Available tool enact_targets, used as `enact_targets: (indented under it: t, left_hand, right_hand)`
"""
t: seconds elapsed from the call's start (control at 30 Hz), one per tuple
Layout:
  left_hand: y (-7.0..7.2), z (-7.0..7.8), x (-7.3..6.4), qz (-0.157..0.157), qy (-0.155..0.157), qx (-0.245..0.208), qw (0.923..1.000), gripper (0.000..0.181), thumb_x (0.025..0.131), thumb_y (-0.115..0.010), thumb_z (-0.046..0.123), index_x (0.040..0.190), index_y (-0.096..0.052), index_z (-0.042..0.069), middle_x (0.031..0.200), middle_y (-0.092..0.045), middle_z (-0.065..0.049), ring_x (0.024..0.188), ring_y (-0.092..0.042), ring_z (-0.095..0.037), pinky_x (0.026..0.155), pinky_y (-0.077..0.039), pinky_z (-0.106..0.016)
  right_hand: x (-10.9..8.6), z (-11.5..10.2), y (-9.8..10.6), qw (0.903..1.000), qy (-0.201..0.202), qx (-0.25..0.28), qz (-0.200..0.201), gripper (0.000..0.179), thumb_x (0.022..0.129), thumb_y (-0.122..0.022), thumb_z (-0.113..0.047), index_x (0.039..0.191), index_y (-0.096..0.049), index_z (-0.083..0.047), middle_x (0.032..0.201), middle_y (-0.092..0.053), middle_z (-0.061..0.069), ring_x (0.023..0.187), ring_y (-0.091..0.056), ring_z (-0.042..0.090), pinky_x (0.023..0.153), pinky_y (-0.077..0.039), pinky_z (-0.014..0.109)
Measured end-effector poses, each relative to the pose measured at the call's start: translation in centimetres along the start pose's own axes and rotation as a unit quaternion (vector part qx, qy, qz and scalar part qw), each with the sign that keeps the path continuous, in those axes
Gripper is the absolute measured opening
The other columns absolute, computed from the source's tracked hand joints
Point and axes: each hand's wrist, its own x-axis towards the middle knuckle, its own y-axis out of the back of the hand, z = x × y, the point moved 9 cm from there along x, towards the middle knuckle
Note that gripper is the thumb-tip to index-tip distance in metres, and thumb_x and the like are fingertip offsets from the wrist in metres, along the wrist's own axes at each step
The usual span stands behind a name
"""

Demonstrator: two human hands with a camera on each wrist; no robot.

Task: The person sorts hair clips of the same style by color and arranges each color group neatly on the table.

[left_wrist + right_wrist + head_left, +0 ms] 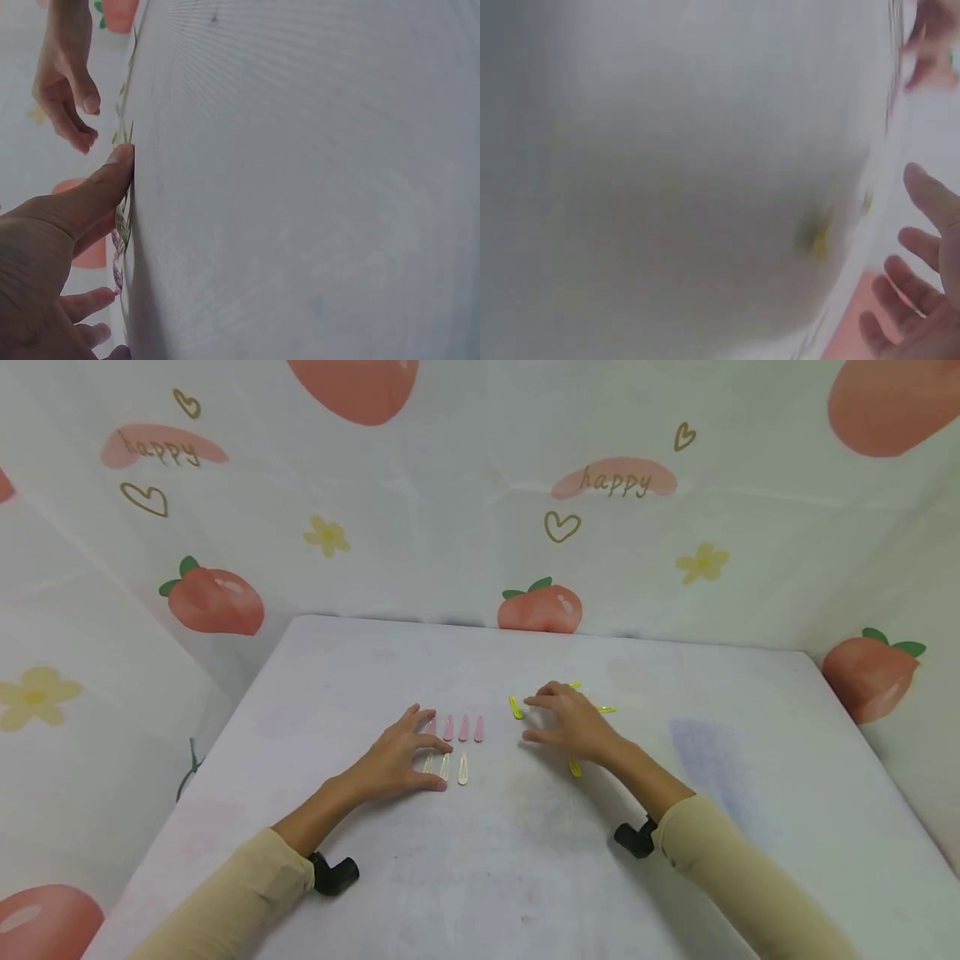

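— Beige left sleeve nearest the lens, black wrist piece just beside it. Next along?

— Left hand: fingers spread, thumb well away from forefinger. Nothing pinched, as far as visible.

— Clips thereabouts?

— Pink clips, four, side by side in a row; white clips, three, in a second row just nearer the camera. Leftmost ones partly covered by fingers. Contact with them: cannot tell.

— Further right?

— Single yellow clip, tilted, apart from the pink row, just left of the right hand.

— Grip there?

— Slack, fingers loosely bent, thumb clear of forefinger; nothing held between. Other yellow clips scattered close round it on the white table.

— Beyond?

— Bluish-purple patch on the table, then right sleeve, also beige, running off at the bottom edge.
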Motion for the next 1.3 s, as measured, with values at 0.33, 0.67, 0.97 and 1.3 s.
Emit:
enact_targets:
  t: [0.33, 0.67, 0.97, 1.3]
  left_hand:
    - [0.0, -0.1, 0.0, 0.003, -0.003, -0.011, 0.9999, 0.05, 0.07, -0.089, 0.043, 0.111, -0.077, 0.017, 0.152, -0.038, -0.023, 0.148, -0.016, -0.046, 0.11, -0.023, -0.068]
    - [0.0, 0.1, 0.0, -0.002, 0.003, -0.013, 0.9999, 0.05, 0.07, -0.088, 0.043, 0.111, -0.076, 0.017, 0.153, -0.037, -0.023, 0.148, -0.015, -0.046, 0.11, -0.022, -0.068]
    - [-0.1, -0.2, 0.1, -0.004, 0.008, -0.014, 0.9999, 0.05, 0.07, -0.089, 0.043, 0.112, -0.076, 0.018, 0.153, -0.037, -0.022, 0.148, -0.015, -0.045, 0.111, -0.022, -0.068]
    - [0.0, -0.2, 0.0, -0.007, 0.01, -0.006, 0.9999, 0.052, 0.07, -0.088, 0.045, 0.113, -0.076, 0.018, 0.154, -0.036, -0.021, 0.149, -0.014, -0.044, 0.111, -0.022, -0.067]
  right_hand:
    - [-0.1, 8.3, 3.1, 0.993, -0.109, -0.023, 0.04, 0.069, 0.085, -0.078, -0.031, 0.138, -0.054, 0.005, 0.134, -0.051, 0.027, 0.127, -0.045, 0.043, 0.106, -0.036, 0.057]
    - [-0.4, 10.5, 2.5, 0.9912, -0.128, -0.013, 0.032, 0.057, 0.087, -0.077, -0.029, 0.13, -0.061, 0.006, 0.133, -0.052, 0.03, 0.127, -0.045, 0.047, 0.105, -0.036, 0.061]
    - [-0.3, 9.3, 2.6, 0.9927, -0.114, -0.007, 0.039, 0.05, 0.084, -0.08, -0.02, 0.124, -0.065, 0.007, 0.128, -0.058, 0.029, 0.125, -0.048, 0.045, 0.105, -0.037, 0.059]
    - [-0.8, 3.7, 1.6, 0.9968, -0.047, 0.063, 0.015, 0.055, 0.08, -0.084, -0.019, 0.128, -0.065, 0.002, 0.131, -0.057, 0.02, 0.126, -0.047, 0.038, 0.106, -0.038, 0.056]
